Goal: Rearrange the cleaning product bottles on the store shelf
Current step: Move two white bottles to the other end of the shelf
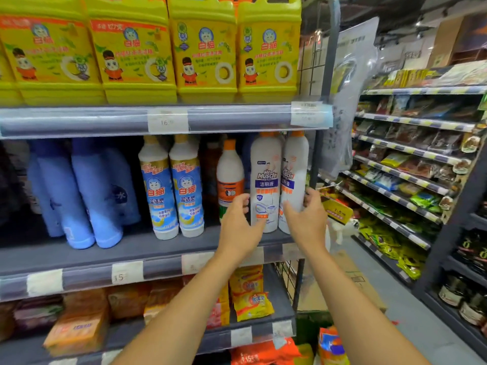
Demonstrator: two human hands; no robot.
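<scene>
Two tall white Mr Muscle bottles with orange caps stand side by side at the right end of the middle shelf [92,277]. My right hand [308,219] wraps the lower part of the right Mr Muscle bottle [296,156], thumb on its front and fingers round its right side. My left hand [241,227] is beside the left Mr Muscle bottle [266,159], fingers spread, thumb close to its lower label; no grip shows. A smaller white bottle with an orange label [229,175] stands just behind my left fingers.
Two white bottles with blue labels [171,188] and several blue bottles [79,196] fill the shelf's left. Yellow detergent jugs [205,54] line the shelf above. Packets [250,293] lie below. A snack rack [395,177] and a cardboard box [355,280] are on the right.
</scene>
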